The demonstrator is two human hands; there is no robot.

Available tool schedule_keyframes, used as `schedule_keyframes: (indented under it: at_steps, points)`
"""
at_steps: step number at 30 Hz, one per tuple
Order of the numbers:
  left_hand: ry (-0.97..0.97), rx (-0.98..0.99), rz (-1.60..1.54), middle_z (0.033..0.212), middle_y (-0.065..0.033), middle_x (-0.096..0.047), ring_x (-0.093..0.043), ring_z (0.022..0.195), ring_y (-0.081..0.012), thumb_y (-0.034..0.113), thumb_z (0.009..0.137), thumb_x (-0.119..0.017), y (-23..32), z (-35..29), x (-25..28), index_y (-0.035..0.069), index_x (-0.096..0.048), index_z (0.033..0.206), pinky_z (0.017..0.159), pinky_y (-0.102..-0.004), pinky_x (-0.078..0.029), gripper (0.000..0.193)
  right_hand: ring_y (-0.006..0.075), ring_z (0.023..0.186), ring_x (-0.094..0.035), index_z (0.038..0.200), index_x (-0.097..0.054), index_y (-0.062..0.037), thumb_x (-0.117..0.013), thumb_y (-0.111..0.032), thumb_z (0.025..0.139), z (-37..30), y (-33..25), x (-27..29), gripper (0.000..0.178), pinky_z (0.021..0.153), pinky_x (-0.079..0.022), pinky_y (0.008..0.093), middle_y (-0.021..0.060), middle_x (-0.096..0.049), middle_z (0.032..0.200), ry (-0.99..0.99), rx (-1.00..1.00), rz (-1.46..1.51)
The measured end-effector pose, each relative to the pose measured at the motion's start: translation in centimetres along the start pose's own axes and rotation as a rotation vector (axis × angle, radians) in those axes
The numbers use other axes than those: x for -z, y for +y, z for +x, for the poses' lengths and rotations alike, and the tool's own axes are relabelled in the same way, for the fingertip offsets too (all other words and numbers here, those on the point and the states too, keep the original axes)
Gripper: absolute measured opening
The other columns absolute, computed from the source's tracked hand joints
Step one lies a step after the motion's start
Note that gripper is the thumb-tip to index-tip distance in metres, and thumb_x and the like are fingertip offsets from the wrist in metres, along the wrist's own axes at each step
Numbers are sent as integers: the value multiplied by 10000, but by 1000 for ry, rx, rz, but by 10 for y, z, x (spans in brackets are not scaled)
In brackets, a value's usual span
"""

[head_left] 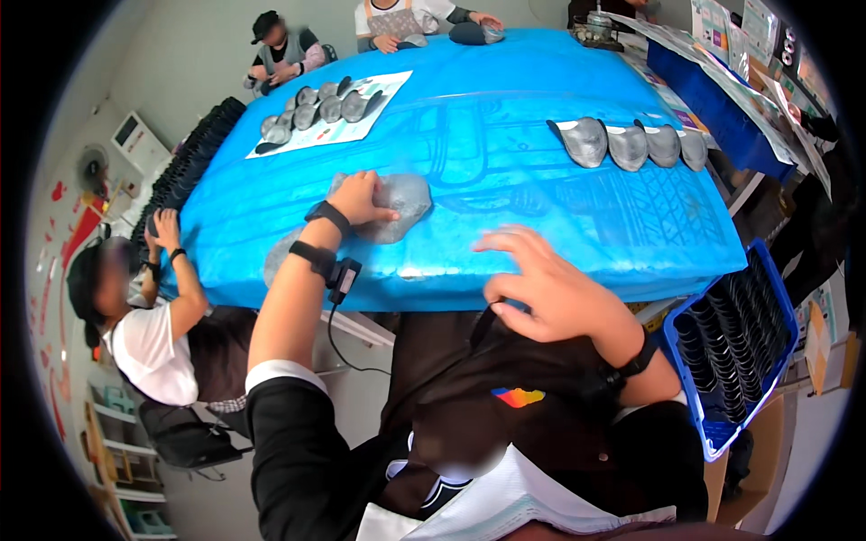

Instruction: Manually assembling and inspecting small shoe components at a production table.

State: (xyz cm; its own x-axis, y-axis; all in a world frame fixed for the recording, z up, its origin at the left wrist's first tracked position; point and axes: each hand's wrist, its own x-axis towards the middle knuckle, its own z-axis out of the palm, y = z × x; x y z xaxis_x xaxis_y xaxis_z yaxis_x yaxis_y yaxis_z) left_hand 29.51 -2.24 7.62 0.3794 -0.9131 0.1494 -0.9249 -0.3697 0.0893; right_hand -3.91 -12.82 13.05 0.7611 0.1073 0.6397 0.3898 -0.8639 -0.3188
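Right hand (550, 288), fingers parted; whether it grips the narrow black strip (483, 328) by its thumb cannot be told. Beyond, the left hand (363, 198), its grip unclear, partly covers a flat, rounded grey pad (410, 204) on the blue plastic-covered table (631, 230); the pad's long axis appears roughly crosswise, its visible rounded end pointing right.

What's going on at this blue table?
The person's left hand rests on a grey piece on the blue table. The right hand is near the table's edge; whether it grips the dark strip there is unclear. Grey pads lie in two groups, one on a white sheet.
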Motion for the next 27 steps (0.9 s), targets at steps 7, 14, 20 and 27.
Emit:
schedule_keyframes:
  at_steps: [7, 14, 20, 27]
  points:
    - [-178, -39, -302, 795, -96, -551, -533, 719, -214, 460, 523, -763, 30, -14, 8, 44, -487, 914, 612, -317, -442, 634, 298, 974, -455, 752, -444, -63, -481, -124, 709, 65, 77, -61, 83, 814, -360, 384, 123, -531, 944, -489, -59, 460]
    - [-75, 154, -1594, 816, -44, -544, -535, 780, -165, 92, 737, -590, -29, -3, 1, 76, -524, 880, 747, -291, -441, 158, 351, 750, -528, 845, -480, -23, -403, -247, 775, 68, 90, -79, 247, 661, -403, 415, 201, -554, 785, -587, -433, 204]
    - [800, 624, -1587, 884, -118, -539, -540, 807, -225, 138, 809, -510, -107, -44, 51, -23, -460, 1019, 743, -341, -472, 270, 340, 673, -495, 828, -445, -33, -410, -214, 765, 69, 89, -78, 195, 611, -379, 411, 179, -521, 706, -566, -453, 222]
    - [86, 316, -65, 643, -154, -588, -573, 585, -275, 140, 730, -537, -100, -129, 12, 41, -630, 720, 562, -341, -440, 137, 307, 706, -515, 777, -449, -56, -430, -209, 753, 60, 102, -90, 156, 737, -356, 373, 129, -551, 721, -458, -230, 152]
